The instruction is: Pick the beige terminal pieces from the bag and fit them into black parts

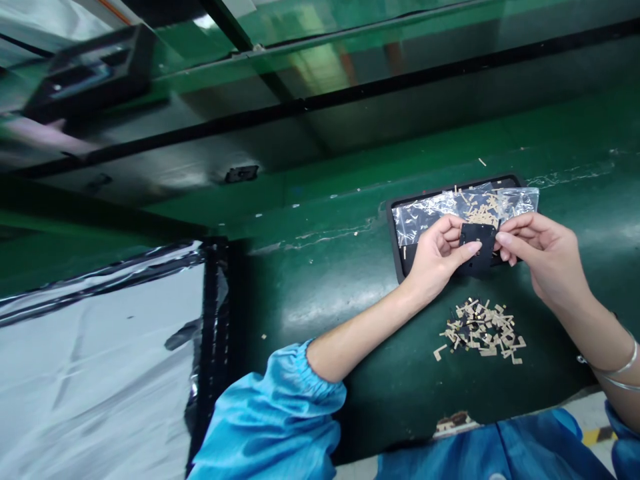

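My left hand (pixel 440 252) pinches a thin black flat piece (pixel 475 248) between thumb and fingers, holding it above a shallow black tray (pixel 400 267). Beside its right edge, my right hand (pixel 543 248) has thumb and index finger pressed together. A small dark sliver shows at those fingertips, but I cannot make out what it is. In the tray lies a clear plastic bag (pixel 420 212) with many small beige strips (pixel 484 212) on or in it. Nearer to me, a loose pile of small beige and black L-shaped parts (pixel 483 330) rests on the green bench.
The green bench top (pixel 320 280) is worn, with scattered specks. At left stands a black-edged white panel (pixel 100 360). A small dark part (pixel 242 174) lies further back. A blurred dark box (pixel 95 73) is at upper left, with a blurred hand (pixel 50 137) near it.
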The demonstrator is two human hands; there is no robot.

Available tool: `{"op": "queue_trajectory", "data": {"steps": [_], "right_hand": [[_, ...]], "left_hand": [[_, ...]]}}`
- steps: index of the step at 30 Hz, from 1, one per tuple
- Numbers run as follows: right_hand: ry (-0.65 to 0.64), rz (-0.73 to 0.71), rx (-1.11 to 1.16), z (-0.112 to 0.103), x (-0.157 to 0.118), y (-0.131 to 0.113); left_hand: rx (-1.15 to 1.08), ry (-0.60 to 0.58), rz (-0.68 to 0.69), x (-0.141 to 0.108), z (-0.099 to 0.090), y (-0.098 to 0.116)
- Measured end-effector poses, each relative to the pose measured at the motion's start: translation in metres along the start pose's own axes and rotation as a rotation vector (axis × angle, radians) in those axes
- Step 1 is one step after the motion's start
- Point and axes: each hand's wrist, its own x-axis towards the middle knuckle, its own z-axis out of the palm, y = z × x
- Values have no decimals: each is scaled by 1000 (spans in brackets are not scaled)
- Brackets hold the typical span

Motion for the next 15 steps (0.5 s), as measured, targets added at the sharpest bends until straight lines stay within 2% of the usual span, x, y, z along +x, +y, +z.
{"op": "queue_trajectory", "data": {"steps": [4,15], "right_hand": [[-6,1,14,0,-1,0],[-71,66,68,-2,1,-2]], "left_hand": [[0,-5,16,-1,1,0],[-19,-12,-47,0,0,2]]}}
